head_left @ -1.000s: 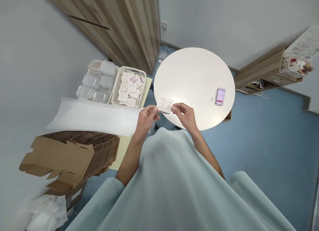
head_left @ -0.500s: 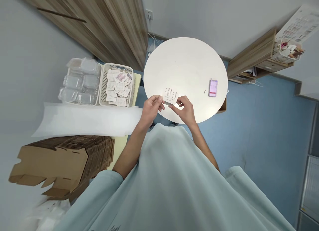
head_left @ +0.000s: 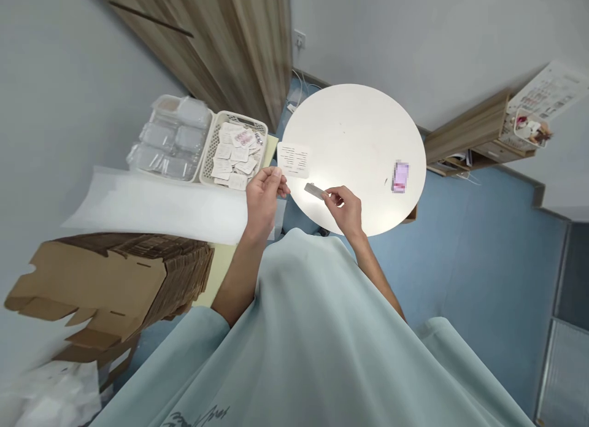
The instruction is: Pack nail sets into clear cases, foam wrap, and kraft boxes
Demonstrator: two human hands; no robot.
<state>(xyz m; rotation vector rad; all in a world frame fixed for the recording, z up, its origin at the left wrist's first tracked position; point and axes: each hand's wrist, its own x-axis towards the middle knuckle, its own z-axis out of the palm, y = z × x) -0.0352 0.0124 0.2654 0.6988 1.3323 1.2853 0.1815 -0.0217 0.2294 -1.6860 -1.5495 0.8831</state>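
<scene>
Looking down through the head camera, I see the left hand [head_left: 263,191] pinching a white printed card [head_left: 293,160] by its near left corner, thumb and fingertips pressed together on it. The card hangs over the near left rim of the round white table [head_left: 354,126]. The right hand [head_left: 345,206] pinches a small grey strip [head_left: 314,191] at its right end, the other fingers curled in; it may be a peeled backing, but I cannot tell at this size. Card and strip sit near each other but apart. Left of the table stands a white basket [head_left: 208,157] of similar cards, with clear plastic trays [head_left: 170,145] just beside it. A blurred pink item [head_left: 399,176] lies on the table's right side.
</scene>
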